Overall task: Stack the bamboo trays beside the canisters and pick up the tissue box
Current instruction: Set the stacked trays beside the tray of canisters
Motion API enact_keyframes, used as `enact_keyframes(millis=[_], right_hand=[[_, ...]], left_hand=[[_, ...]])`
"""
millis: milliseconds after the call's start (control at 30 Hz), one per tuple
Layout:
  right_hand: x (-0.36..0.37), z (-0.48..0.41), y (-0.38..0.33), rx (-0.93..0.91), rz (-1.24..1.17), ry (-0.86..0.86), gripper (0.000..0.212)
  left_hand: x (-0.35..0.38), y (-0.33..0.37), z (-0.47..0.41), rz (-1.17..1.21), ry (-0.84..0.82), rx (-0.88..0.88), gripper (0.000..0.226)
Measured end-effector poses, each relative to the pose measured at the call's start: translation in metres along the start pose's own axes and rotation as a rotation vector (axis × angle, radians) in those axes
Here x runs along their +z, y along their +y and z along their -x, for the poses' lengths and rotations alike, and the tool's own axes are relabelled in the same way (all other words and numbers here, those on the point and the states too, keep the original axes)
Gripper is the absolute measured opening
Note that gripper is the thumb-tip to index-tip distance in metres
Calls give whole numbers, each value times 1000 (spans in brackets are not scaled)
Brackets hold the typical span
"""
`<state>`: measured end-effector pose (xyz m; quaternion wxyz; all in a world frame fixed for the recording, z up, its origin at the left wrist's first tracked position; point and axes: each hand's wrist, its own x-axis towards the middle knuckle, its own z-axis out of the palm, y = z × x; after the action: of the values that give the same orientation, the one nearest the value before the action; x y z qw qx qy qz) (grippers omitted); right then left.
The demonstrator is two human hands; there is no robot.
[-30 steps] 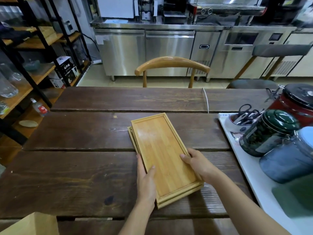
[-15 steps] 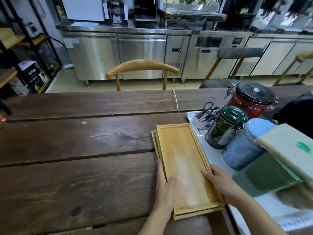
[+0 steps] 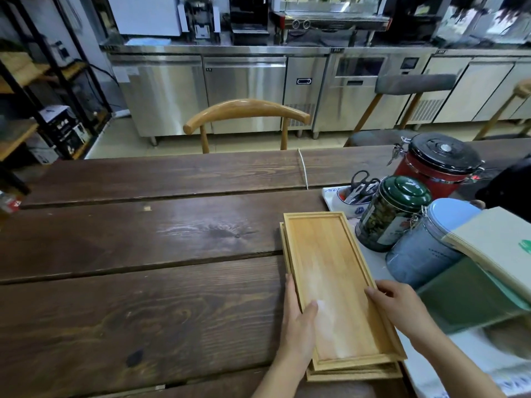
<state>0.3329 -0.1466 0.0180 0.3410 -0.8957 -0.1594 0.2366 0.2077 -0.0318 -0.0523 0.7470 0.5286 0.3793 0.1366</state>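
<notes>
Head cam is looking down at two bamboo trays [image 3: 333, 282] sitting stacked on the dark wooden table [image 3: 143, 297], just beside the green canister [image 3: 388, 216] and the grey-blue canister [image 3: 422, 251]. Left hand [image 3: 298, 326] is lying flat along the stack's left edge with the thumb resting inside the top tray. Right hand [image 3: 402, 308] is gripping the right rim, fingers curled over it. Red canister [image 3: 434, 165] is standing further back. Tissue box [image 3: 500, 248] is poking in at the right edge, tilted.
</notes>
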Motion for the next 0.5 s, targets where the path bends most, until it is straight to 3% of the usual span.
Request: enact_keyframes(millis=[267,500], right_hand=[[5,1,14,21,-31,35,29],[4,5,22,-4,39,54,30]], left_hand=[[3,3,4,-161,-53,35,75],[3,4,6,-156,-28,17,68]])
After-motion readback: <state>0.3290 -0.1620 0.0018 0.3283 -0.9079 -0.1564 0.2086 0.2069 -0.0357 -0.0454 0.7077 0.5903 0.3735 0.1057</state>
